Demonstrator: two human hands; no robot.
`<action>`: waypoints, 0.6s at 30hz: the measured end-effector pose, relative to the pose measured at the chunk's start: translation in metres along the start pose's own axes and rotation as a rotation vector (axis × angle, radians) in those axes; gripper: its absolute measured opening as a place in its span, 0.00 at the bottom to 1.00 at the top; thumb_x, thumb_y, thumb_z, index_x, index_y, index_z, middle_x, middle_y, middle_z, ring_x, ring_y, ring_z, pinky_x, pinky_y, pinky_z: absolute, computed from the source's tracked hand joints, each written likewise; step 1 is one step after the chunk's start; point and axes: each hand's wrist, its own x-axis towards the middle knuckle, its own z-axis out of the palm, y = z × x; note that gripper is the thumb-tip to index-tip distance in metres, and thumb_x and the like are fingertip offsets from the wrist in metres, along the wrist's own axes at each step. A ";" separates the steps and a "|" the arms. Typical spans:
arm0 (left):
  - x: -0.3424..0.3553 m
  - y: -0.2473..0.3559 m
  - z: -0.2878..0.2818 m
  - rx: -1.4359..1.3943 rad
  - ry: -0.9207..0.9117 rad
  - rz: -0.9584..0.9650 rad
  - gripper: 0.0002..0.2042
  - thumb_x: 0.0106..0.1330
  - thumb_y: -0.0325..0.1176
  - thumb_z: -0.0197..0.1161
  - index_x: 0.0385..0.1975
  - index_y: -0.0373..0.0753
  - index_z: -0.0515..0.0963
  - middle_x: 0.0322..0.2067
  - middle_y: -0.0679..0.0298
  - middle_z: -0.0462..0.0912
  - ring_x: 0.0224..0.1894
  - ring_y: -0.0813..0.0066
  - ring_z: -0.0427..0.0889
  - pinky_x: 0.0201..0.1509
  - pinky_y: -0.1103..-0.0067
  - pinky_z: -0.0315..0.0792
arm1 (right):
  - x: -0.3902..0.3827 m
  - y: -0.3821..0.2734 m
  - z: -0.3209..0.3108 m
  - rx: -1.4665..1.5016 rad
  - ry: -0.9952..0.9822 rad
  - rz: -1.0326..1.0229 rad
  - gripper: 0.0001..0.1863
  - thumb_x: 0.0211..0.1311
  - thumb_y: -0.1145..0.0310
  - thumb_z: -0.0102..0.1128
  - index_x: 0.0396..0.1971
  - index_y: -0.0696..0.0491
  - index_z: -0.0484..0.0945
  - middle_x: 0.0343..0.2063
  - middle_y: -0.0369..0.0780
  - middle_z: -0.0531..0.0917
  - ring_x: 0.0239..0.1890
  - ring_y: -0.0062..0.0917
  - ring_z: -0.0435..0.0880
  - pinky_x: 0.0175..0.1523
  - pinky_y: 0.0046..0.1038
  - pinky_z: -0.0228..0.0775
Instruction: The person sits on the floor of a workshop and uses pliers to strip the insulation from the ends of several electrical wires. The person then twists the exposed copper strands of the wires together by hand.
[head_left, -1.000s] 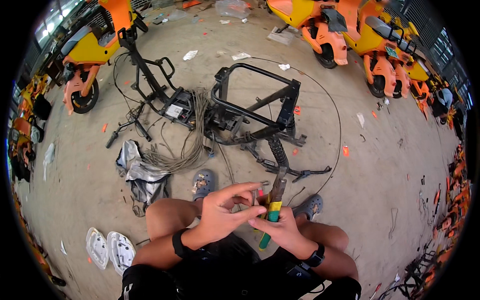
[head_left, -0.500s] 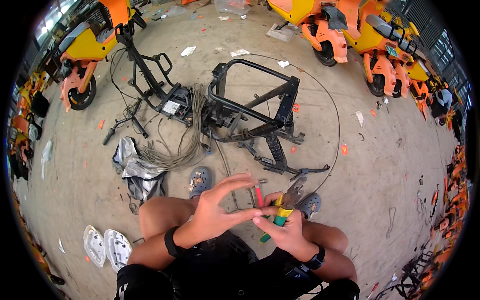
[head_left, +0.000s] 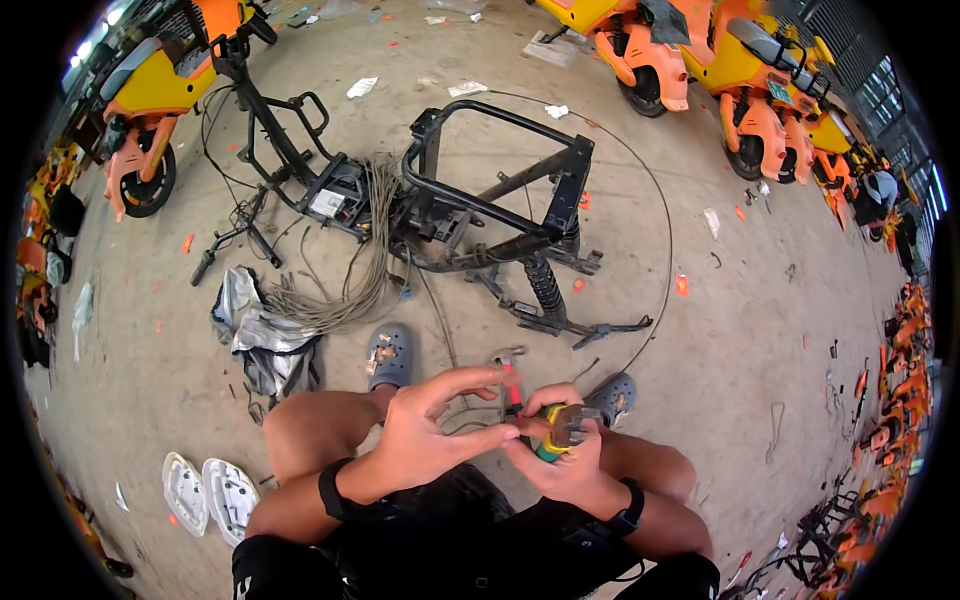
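My right hand (head_left: 562,462) is wrapped around pliers (head_left: 570,425) with green and yellow handles, their metal jaws now pointing toward me and foreshortened. Left of it, my left hand (head_left: 440,425) is open in a C shape, thumb and forefinger apart. The left thumb tip reaches the right hand's fingers. Behind the hands, partly covered by them, is a hammer (head_left: 513,385) with a red handle. Beyond my feet stands a black scooter frame (head_left: 500,200), with a bundle of grey-brown cable (head_left: 375,260) draped over its middle.
A silver-grey cloth (head_left: 265,330) lies left of the frame. Two white plastic shells (head_left: 230,495) rest beside my left leg. A long thin cable (head_left: 665,220) curves across the floor on the right. Yellow and orange scooters (head_left: 650,75) stand at the back; scraps litter the concrete.
The pliers have turned in my right hand, so their jaws no longer point up and away. My left hand keeps its open shape. The whole view has shifted slightly.
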 end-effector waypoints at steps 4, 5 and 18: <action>-0.004 0.004 -0.005 0.069 -0.040 -0.049 0.23 0.55 0.18 0.74 0.52 0.27 0.77 0.50 0.51 0.84 0.54 0.65 0.83 0.57 0.72 0.76 | 0.002 0.006 0.000 -0.018 -0.039 -0.027 0.08 0.50 0.75 0.75 0.32 0.57 0.88 0.39 0.39 0.76 0.36 0.26 0.78 0.41 0.26 0.71; -0.003 0.007 -0.004 0.044 -0.040 -0.061 0.22 0.56 0.18 0.74 0.51 0.27 0.78 0.50 0.50 0.84 0.52 0.65 0.84 0.58 0.71 0.77 | 0.004 0.002 -0.004 -0.034 -0.048 -0.008 0.08 0.48 0.77 0.73 0.30 0.59 0.87 0.39 0.40 0.76 0.38 0.28 0.78 0.42 0.27 0.72; -0.001 0.012 -0.016 0.283 -0.099 0.166 0.14 0.55 0.15 0.71 0.43 0.28 0.83 0.39 0.51 0.88 0.38 0.61 0.89 0.42 0.76 0.82 | 0.010 0.002 -0.025 -0.382 -0.162 -0.143 0.13 0.31 0.69 0.69 0.23 0.56 0.84 0.58 0.42 0.74 0.46 0.37 0.73 0.51 0.40 0.61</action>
